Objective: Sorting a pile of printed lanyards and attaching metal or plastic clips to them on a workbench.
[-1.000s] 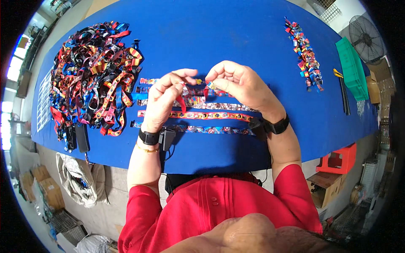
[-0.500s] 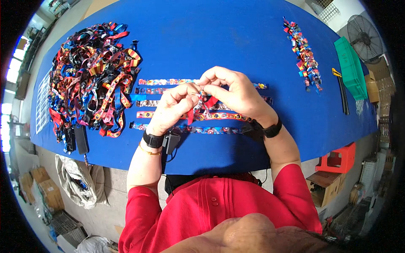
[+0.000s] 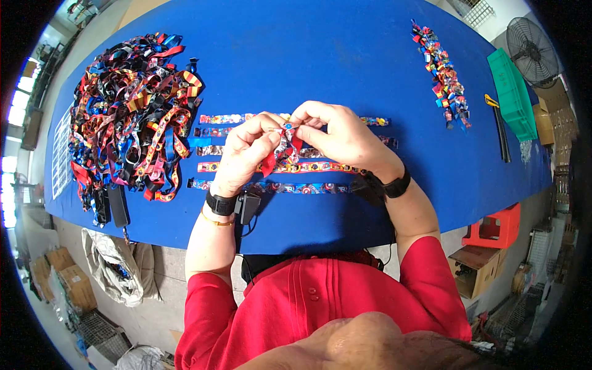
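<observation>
Above the middle of the table, my left hand and my right hand come together on a folded printed lanyard strap. Fingers and thumb of each hand pinch its upper part, where a small blue spot shows. Below the fingertips its ends hang down, with a red side turned out. Under my hands several flat printed straps lie in parallel rows, among them a yellow-and-red strap and a blue strap nearest me. My hands and wrists cover parts of these rows.
A large tangled heap of straps fills the table's left side. At the far right lies a narrow bundle of straps. Beyond it are a yellow-handled black tool, a green crate and a fan. A red stool stands below the table.
The strap between my fingers has turned and bunched, and its red end has swung a little left. My left fingertips have shifted slightly left; both hands keep their pinch.
</observation>
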Motion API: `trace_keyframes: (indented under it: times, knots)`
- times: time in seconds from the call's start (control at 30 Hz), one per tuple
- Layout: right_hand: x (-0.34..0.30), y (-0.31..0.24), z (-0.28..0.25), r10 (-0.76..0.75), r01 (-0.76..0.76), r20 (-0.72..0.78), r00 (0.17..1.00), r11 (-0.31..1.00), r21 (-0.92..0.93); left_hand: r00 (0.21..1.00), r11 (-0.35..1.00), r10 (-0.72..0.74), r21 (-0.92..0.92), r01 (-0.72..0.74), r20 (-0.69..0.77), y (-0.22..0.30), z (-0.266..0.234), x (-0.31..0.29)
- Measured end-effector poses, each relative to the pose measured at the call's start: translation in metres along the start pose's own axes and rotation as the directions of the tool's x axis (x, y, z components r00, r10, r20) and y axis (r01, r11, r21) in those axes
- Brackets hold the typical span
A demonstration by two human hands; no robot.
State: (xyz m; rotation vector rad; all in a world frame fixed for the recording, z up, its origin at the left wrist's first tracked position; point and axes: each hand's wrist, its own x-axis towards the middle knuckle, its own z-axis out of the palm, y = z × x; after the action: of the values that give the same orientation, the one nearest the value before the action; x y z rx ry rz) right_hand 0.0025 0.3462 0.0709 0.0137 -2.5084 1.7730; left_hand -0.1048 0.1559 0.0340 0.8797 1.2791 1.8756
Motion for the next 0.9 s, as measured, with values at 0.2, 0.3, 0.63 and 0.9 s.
trace_keyframes:
  times: [0.2,0.3,0.63,0.9]
  knots:
    - [-0.001,0.002,0.0,0.135,-0.135,-0.024,0.991,0.991,0.007,0.996,0.964,0.083,0.257,-0.076,-0.015,0.004,0.002,0.001]
    - [0.002,0.011,0.004,-0.019,0.017,-0.114,0.993,1.0,-0.018,0.999,0.963,0.01,0.271,0.001,-0.039,0.004,0.001,0.0]
    - [-0.001,-0.003,0.005,0.154,-0.158,-0.085,0.984,0.986,-0.046,0.999,0.959,0.045,0.279,-0.046,0.008,0.0,0.005,0.002]
    - [0.005,0.014,0.001,-0.028,0.065,-0.382,0.924,0.994,0.084,0.987,0.996,0.004,0.084,0.01,-0.16,-0.003,0.001,0.004]
